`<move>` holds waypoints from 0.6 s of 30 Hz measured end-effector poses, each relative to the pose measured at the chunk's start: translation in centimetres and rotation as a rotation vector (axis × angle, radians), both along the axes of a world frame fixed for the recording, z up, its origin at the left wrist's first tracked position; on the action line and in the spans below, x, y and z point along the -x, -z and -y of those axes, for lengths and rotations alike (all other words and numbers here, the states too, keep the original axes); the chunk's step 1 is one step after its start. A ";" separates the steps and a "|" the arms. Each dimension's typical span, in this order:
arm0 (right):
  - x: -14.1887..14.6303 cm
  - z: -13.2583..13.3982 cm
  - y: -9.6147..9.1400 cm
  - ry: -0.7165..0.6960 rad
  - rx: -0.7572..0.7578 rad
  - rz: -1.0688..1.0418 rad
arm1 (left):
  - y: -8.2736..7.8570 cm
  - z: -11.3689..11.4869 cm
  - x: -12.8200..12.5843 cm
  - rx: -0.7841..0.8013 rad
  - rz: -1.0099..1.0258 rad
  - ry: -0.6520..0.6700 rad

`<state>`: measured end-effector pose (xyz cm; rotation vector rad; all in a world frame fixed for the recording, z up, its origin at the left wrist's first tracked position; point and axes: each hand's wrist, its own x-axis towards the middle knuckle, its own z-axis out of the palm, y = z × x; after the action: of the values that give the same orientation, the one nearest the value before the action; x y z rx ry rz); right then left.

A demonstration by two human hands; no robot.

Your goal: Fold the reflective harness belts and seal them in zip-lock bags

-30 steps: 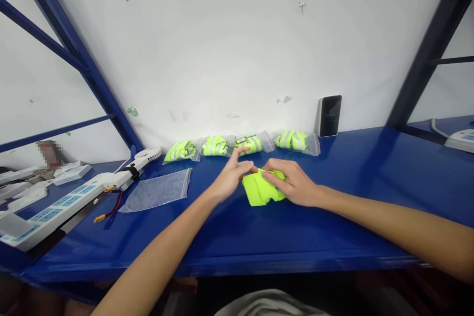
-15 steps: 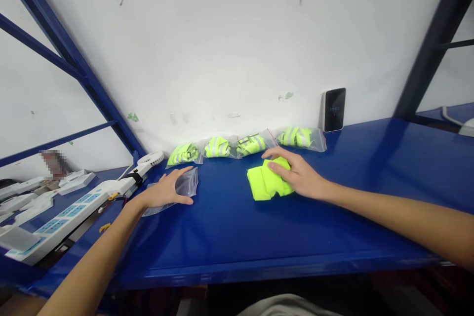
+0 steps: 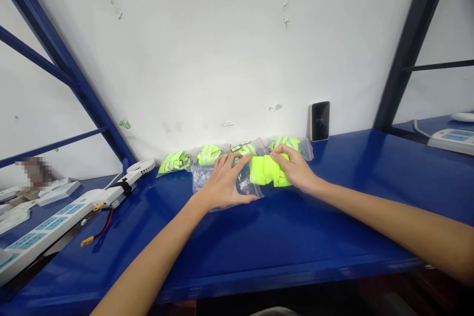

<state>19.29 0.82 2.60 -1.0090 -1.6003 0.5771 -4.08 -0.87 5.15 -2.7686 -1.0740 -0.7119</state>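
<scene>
My left hand (image 3: pixel 222 185) rests on a clear plastic zip bag (image 3: pixel 202 177), thumb and fingers spread wide at its mouth and holding it on the table. The bag's far part runs out behind the fingers. A folded fluorescent yellow hi-vis vest (image 3: pixel 263 171) is gripped by my right hand (image 3: pixel 298 172), thumb on top and fingers at its far side. The vest's left edge meets the bag's mouth; whether it is inside the bag I cannot tell.
Several bagged yellow vests with grey stripes (image 3: pixel 209 154) lie along the wall on the blue table (image 3: pixel 237 247). A small black-screened device (image 3: pixel 319 121) leans at the back right. At left are a white fan (image 3: pixel 142 166), a power strip (image 3: pixel 55 219) and a cable with yellow connectors (image 3: pixel 88 241).
My left hand has moved right with the zip bag, up to the folded vest. The right hand still holds the vest. The view has shifted a little.
</scene>
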 end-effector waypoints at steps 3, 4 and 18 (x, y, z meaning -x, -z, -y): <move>0.0 -0.2 0.1 0.003 -0.011 0.006 | 1.0 -0.2 0.4 0.088 0.006 -0.019; 0.1 -0.2 0.2 0.000 -0.014 0.009 | 1.3 -0.3 0.6 0.115 0.009 -0.019; 1.1 1.4 0.5 -0.132 -0.039 0.117 | 1.9 0.6 -0.6 0.057 0.057 0.052</move>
<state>18.19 -0.55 2.10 -0.9272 -1.7850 0.5820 -3.52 -1.49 3.28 -2.8507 -1.0526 -0.7826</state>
